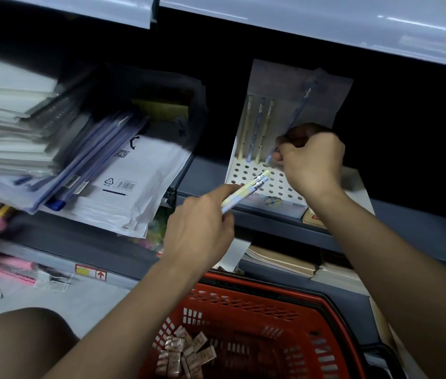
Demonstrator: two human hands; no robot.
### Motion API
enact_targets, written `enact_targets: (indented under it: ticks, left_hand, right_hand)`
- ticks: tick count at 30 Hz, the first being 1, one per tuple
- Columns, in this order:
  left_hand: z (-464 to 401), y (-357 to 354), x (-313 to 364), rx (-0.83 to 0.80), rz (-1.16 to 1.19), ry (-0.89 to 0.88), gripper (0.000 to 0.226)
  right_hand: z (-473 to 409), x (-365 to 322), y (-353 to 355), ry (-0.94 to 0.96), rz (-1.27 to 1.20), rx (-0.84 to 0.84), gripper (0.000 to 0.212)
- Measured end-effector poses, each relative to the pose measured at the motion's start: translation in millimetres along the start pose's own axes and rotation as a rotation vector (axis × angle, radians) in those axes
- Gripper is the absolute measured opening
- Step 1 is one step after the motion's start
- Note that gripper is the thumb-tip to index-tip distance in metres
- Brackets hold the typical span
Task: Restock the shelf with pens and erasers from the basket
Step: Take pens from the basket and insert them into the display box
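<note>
Shop shelf (271,222), frame centre: I see right hand (312,160) pinching pen (293,119) into holed rack (246,173); left hand (200,231) grips spare pens (243,191) ready. Erasers (183,354) wait in basket (293,296) below.

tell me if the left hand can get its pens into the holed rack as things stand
Probably yes. The left hand grips two pens with their tips already over the rack, whose front holes lie bare. The right hand, seating a pen, crowds only the right side.

open holes front of rack (246,173), three pens (256,129) behind
</note>
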State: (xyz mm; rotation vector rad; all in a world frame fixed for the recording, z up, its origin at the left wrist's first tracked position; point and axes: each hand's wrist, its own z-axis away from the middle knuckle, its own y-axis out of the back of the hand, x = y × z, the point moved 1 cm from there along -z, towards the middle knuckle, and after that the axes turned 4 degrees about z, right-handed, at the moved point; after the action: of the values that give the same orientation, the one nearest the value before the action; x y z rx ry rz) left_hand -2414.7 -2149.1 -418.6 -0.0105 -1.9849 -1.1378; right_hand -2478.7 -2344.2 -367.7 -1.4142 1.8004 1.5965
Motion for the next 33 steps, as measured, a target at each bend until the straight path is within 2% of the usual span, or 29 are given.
enact_targets:
  ticks: [16, 33]
  left_hand:
    - [-2, -2, 1, 0.011, -0.029, 0.002, 0.051]
    - [-2, -2, 0, 0.026, -0.02, -0.018, 0.051]
  right_hand:
    - [2, -7, -12, 0.042, 0.241, -0.087, 0.017]
    - [2, -13, -12, 0.053, 0.38, -0.127, 0.02]
